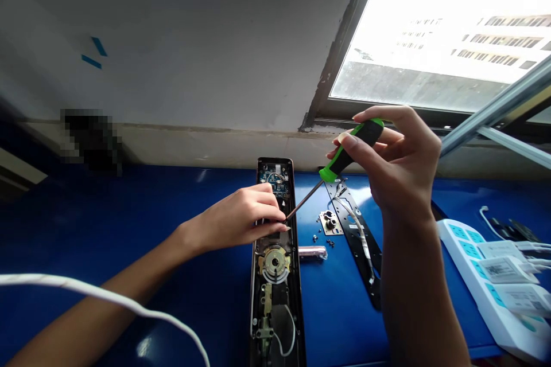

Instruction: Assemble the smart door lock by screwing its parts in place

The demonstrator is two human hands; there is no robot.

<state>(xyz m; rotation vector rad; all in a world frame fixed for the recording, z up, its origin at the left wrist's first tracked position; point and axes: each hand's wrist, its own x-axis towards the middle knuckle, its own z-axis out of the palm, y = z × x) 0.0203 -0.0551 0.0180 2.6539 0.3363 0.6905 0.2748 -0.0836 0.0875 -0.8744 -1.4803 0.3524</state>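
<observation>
My right hand is raised and shut on a screwdriver with a green and black handle. Its thin steel shaft slants down to my left fingertips. My left hand lies across the upper part of an opened electronic door lock body, just below its blue circuit board. Whether those fingers pinch anything is hidden. A round brass-and-steel latch mechanism sits in the lock below my hand.
A black slotted mounting plate with a white wire, a small bracket, several loose screws and a metal lever handle lie on the blue table. A white power strip stands right; a white cable crosses my left forearm.
</observation>
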